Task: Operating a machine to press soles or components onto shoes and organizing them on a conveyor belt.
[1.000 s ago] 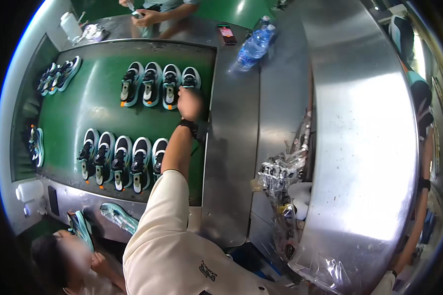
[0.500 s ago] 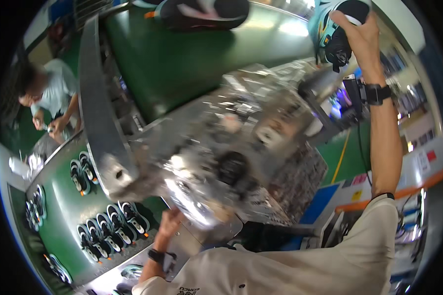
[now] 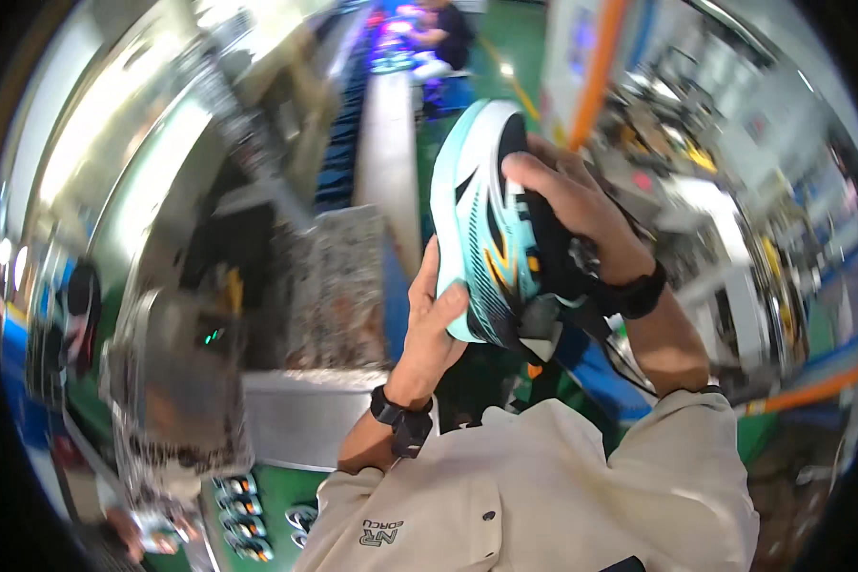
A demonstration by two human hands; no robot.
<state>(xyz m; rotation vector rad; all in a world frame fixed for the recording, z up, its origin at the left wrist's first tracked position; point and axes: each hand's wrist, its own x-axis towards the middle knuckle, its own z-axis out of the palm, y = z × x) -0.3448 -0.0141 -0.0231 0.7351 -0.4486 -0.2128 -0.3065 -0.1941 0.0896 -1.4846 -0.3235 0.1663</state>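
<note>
Head view: the left hand grips the lower end of a mint-and-white shoe held before the cream shirt, and the right hand clasps it, apparently by its dark opening.

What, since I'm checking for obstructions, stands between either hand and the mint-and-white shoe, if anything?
Nothing visible does: the left hand grips the shoe near its lower end in the picture, and the right hand holds it higher up. Any contact behind the shoe is hidden.
</note>
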